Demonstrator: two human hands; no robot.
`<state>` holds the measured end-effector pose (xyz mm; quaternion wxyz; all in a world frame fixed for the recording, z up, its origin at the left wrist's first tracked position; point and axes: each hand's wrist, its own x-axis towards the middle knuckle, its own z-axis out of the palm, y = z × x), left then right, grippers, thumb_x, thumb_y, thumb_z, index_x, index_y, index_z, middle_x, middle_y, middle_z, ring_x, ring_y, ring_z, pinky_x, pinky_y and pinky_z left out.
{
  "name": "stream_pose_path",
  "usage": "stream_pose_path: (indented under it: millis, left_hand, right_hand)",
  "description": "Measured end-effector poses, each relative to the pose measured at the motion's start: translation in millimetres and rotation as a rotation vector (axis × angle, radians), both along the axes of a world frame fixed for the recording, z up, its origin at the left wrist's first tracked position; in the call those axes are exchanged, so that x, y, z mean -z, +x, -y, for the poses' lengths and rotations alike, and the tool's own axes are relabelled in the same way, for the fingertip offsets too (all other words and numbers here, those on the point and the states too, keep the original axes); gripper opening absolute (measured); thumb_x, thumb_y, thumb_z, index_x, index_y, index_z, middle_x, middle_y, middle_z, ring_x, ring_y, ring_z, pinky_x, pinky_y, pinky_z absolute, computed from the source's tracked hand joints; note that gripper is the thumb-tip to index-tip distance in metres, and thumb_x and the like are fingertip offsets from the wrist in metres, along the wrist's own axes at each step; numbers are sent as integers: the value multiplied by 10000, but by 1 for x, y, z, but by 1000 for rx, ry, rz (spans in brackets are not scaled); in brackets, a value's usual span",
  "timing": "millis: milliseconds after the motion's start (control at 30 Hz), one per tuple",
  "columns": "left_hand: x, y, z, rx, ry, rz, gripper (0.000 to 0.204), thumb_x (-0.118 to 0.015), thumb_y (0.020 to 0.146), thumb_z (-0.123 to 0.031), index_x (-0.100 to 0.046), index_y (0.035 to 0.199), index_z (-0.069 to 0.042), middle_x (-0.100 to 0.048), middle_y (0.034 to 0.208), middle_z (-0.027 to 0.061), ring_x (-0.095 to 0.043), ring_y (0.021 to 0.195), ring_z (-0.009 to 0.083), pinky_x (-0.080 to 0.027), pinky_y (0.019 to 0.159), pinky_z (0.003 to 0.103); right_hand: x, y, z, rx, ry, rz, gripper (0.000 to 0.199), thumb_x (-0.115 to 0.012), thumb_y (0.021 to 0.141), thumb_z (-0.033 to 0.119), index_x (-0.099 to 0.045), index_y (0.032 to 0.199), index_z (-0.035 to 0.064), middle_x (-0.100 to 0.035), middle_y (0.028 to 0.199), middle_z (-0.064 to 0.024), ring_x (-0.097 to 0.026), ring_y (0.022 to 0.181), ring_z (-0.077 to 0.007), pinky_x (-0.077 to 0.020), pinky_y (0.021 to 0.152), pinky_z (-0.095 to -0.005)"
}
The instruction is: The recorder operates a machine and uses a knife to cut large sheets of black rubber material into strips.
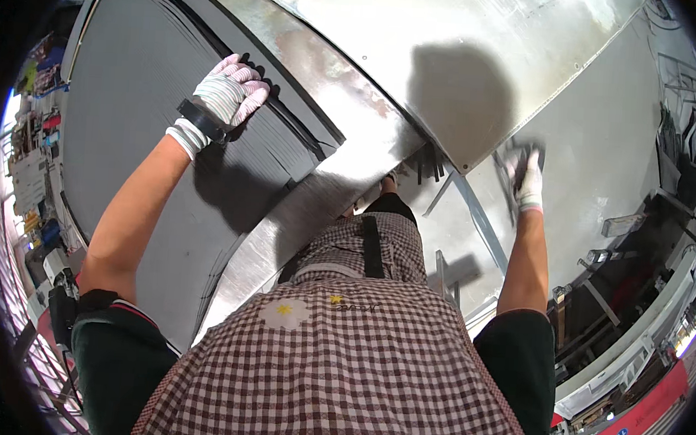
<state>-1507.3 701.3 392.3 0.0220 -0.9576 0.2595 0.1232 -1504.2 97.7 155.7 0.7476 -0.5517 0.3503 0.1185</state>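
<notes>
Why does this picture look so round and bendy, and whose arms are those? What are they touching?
The picture comes from a small camera worn on a person's head, looking down. Its very wide lens bends straight edges, so everything looks curved. The checked brown-and-white apron at the bottom is the person's own front. The two arms are theirs too, both in white knitted work gloves. The left hand presses on the edge of a big dark grey ribbed sheet. The right hand is blurred and rests near the edge of a large shiny silver metal sheet on a grey worktable. Whether its grip is closed around anything, I cannot tell.
</notes>
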Motion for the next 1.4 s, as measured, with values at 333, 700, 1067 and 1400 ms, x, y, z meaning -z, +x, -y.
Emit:
stream_pose_path:
  millis: [333, 700, 1067, 1400]
  left_hand:
    - [25, -1, -8, -46, -80, 12, 168, -530, 897, -227, -668, 910, -133, -619, 916, 44, -575, 982, 249, -293, 1116, 462]
    - [46, 5, -14, -16, -156, 57, 154, -547, 903, -235, -537, 758, -184, -512, 754, 16, -544, 867, 200, -305, 1078, 418]
    - [39, 4, -13, 0, -280, 176, 174, -528, 903, -249, -578, 752, -178, -518, 735, 27, -538, 822, 242, -322, 1071, 432]
    - [32, 5, -8, -32, -83, 87, 191, -538, 881, -281, -623, 760, -160, -556, 731, 41, -556, 834, 265, -325, 1073, 428]
  right_hand:
    - [-134, -112, -169, -941, -349, 43, 293, -644, 929, 230, -696, 1054, -30, -725, 863, -94, -676, 767, -147, -536, 714, -279]
    - [-184, 54, -421, -1437, -874, 633, 434, -611, 764, 406, -705, 824, -13, -679, 817, -227, -675, 804, -352, -528, 743, -417]
    - [-167, 92, -417, -1583, -486, 346, 622, -699, 717, 479, -689, 1054, -43, -678, 1073, -242, -649, 1010, -319, -494, 883, -370]
    - [-160, 58, -403, -1352, -171, 330, 917, -793, 732, 384, -400, 1395, -112, -602, 1245, -249, -620, 1080, -268, -484, 923, -348]
